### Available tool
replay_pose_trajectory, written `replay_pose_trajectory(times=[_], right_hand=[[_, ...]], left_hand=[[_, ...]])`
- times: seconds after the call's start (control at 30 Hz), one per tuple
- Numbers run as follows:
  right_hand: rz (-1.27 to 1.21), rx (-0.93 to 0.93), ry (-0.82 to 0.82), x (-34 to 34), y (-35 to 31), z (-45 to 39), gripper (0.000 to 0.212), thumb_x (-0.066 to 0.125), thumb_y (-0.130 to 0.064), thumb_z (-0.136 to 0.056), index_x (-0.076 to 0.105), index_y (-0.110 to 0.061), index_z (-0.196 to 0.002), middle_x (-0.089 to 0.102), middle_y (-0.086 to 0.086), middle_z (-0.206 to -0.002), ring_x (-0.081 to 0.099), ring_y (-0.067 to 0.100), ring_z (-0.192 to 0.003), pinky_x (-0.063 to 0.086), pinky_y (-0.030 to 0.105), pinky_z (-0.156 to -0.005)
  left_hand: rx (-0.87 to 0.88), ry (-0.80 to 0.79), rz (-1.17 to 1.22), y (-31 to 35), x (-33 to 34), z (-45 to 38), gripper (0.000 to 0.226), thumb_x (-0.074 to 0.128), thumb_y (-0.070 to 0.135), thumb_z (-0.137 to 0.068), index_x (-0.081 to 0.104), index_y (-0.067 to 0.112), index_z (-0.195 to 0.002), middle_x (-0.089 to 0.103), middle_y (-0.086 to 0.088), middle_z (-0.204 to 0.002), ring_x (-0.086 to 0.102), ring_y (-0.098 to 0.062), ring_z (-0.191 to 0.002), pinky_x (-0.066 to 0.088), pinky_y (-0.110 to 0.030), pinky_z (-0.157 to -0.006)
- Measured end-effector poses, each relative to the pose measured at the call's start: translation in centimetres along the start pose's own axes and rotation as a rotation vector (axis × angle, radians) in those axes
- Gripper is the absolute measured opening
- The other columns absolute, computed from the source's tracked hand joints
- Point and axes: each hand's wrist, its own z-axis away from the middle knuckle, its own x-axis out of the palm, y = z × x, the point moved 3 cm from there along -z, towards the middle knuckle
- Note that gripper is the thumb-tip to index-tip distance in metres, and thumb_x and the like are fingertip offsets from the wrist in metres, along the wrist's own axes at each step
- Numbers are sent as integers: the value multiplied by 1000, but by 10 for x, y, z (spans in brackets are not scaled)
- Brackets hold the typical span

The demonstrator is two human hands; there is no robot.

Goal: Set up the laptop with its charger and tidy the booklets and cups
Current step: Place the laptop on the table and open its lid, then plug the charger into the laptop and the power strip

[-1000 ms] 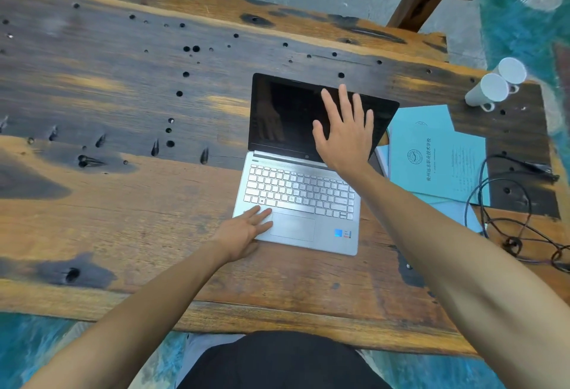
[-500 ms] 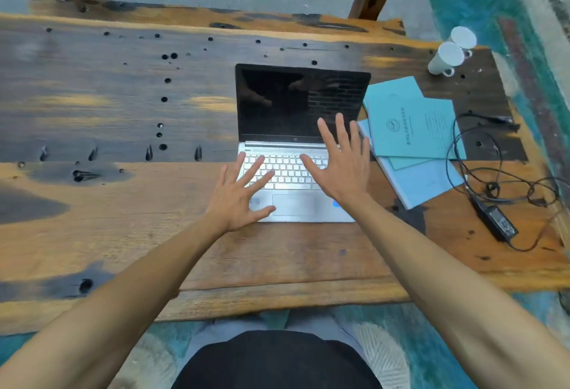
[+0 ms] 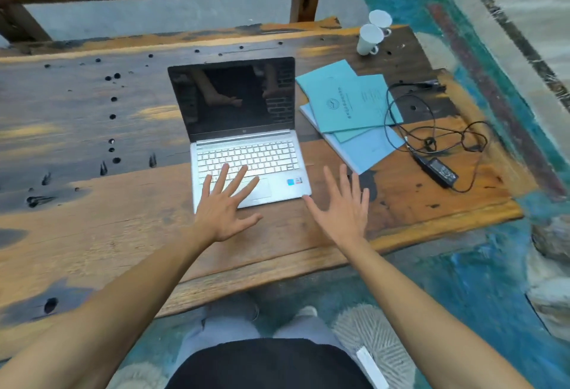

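On the tabletop [image 3: 92, 219], your laptop [image 3: 243, 141] sits open.
Your right hand [image 3: 342, 212] has slid off its keys beside it; left hand [image 3: 225, 203] still overlaps its front edge, both grips released.

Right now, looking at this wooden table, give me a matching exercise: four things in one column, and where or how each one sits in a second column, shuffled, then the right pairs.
Things:
1. silver laptop
2. two white cups
3. black charger brick
4. light blue booklets

Places or states:
A. far right corner of the table
B. fanned in a loose pile just right of the screen
C. open, screen dark
D. near the right edge, its cord in loose loops

Pairs: 1-C, 2-A, 3-D, 4-B
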Motion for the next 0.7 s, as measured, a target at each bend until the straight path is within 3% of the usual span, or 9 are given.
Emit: replay_pose_trajectory(times=[0.43, 0.7], right_hand=[[-56, 187, -60, -38, 174, 61, 82, 23, -85, -90, 1, -48, -160, -6, -8, -171, -6, 22, -158, 1, 53, -126], [-150, 226, -49, -51, 231, 23, 77, 22, -81, -93, 1, -48, -160, 2, -10, -171, -7, 19, -158, -3, 49, -126]], left_hand=[[128, -68, 49, 177, 23, -32, 87, 8, 84, -83, 3, 43, -159, -11, 8, -168, -18, -25, -154, -8, -56, -121], [161, -115, 105, 224, 16, -99, 81, 12, 81, -86, -1, 46, -158, -10, 7, -168, -15, -27, -155, -8, -58, -122]])
